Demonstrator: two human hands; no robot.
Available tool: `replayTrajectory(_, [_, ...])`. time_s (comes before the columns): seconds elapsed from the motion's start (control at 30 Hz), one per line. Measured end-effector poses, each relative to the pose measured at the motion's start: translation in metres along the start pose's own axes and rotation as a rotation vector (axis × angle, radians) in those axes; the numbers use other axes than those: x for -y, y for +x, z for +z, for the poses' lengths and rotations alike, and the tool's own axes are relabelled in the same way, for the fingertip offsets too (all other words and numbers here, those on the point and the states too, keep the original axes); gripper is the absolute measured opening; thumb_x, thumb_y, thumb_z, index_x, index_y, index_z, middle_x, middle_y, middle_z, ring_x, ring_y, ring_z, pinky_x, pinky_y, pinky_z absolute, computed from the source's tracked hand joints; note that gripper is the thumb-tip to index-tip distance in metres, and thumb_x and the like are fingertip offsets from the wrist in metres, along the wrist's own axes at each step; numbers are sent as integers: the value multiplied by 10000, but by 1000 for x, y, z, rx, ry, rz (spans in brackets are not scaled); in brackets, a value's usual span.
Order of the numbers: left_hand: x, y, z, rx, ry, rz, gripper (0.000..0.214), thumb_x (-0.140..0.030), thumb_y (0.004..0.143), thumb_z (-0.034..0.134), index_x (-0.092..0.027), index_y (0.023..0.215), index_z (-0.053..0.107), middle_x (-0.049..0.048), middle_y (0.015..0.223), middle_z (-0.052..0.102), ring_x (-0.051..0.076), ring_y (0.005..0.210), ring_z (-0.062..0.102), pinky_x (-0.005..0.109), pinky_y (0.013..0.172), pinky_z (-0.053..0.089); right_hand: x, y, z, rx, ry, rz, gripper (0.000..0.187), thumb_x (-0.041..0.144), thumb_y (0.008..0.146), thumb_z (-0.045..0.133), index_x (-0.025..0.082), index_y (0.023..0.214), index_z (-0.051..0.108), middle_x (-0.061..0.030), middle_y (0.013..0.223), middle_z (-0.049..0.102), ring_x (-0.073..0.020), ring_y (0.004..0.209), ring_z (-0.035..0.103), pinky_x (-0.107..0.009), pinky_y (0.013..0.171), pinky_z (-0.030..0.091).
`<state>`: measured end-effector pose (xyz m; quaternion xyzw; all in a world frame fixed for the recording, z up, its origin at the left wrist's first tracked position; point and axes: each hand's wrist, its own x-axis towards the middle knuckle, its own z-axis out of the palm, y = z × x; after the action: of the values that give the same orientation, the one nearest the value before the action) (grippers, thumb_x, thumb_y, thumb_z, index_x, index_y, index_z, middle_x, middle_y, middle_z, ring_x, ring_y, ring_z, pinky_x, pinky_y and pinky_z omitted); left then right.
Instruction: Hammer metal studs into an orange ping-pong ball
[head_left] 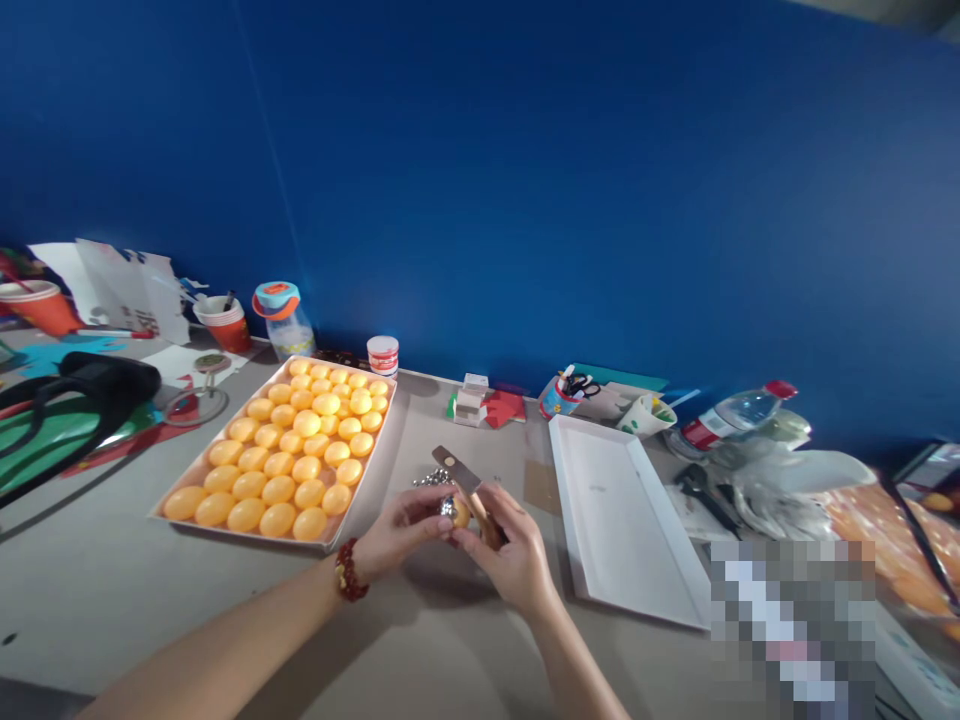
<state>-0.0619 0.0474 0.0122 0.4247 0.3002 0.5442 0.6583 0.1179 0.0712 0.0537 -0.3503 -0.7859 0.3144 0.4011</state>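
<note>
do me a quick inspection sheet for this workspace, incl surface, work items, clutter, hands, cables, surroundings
Surface: grey tabletop, with many things on it.
Job's things: silver-topped ball and wood-handled tool in hand; small silvery pieces loose beyond; orange balls packed in a shallow box at left; white tray at right.
Clutter: pen cup, red-capped bottle, paper cups, blue-lidded jar.
Hands: left hand pinches the silver-topped ball; right hand grips the tool's handle.
Cables: thin dark line, lower right, possibly a cord.
Surroundings: blue wall behind; pixelated patch hides part of the lower right.
</note>
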Motion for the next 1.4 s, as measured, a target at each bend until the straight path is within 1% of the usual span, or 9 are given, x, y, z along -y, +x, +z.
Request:
replayTrajectory(0.23, [-9,0,6,5,-30,0,407,-331,735,751,-206,1115,677,69,925,683,192,823,635,328,750,521,-1,-1,-1,5,16,-1,259,298,800,678,250,1055,661,-90,1107,646,-246,938,638,-332,810,516])
replayTrajectory(0.4, [-8,1,6,73,-72,-17,291,-311,789,703,-186,1051,692,69,904,687,176,786,635,300,718,521,0,0,0,10,65,-23,188,249,817,660,256,1005,671,-84,1137,638,-236,961,636,-314,817,509])
replayTrajectory(0.53, [-9,1,7,69,-81,-18,287,-308,785,707,-186,1044,686,67,898,680,180,778,635,334,742,532,0,0,0,11,63,-11,210,222,812,663,249,1020,664,-78,1098,642,-225,946,636,-298,804,512])
replayTrajectory(0.7, [-6,1,7,45,-97,-10,370,-315,753,739,-181,1091,671,77,921,680,199,807,640,363,755,537,-1,0,0,-14,52,-46,193,197,823,642,246,1008,670,-62,1063,656,-208,922,642,-287,807,512])
replayTrajectory(0.83, [-3,3,5,82,-124,-19,296,-280,793,704,-173,1067,670,76,938,671,198,830,641,373,779,531,-4,-1,2,-39,45,-84,213,188,821,640,248,1022,668,-60,1083,657,-203,938,643,-277,815,511])
replayTrajectory(0.97, [-5,3,6,98,-129,-4,250,-257,820,676,-158,1050,676,74,913,667,188,816,634,363,773,532,-5,-2,3,-42,46,-65,249,174,820,629,255,1054,654,-56,1093,656,-197,934,646,-265,800,516])
replayTrajectory(1.2, [-6,2,6,58,-137,-22,364,-257,793,707,-198,1148,651,74,973,679,202,858,642,400,817,523,-6,-2,3,-41,67,-29,229,195,817,630,252,1034,674,-68,1110,653,-218,956,643,-294,814,520])
replayTrajectory(1.3, [-4,4,3,82,-93,30,376,-229,792,709,-215,1162,647,72,983,694,187,829,650,374,801,532,-2,0,4,-48,108,61,224,228,812,638,242,1032,675,-73,1093,659,-220,904,654,-290,741,541])
replayTrajectory(1.4, [-4,5,1,109,-52,88,366,-206,794,705,-237,1155,653,91,1131,668,189,871,650,324,758,549,6,3,5,-1,226,233,204,306,843,614,227,1030,640,-67,1053,661,-135,615,625,-222,484,502])
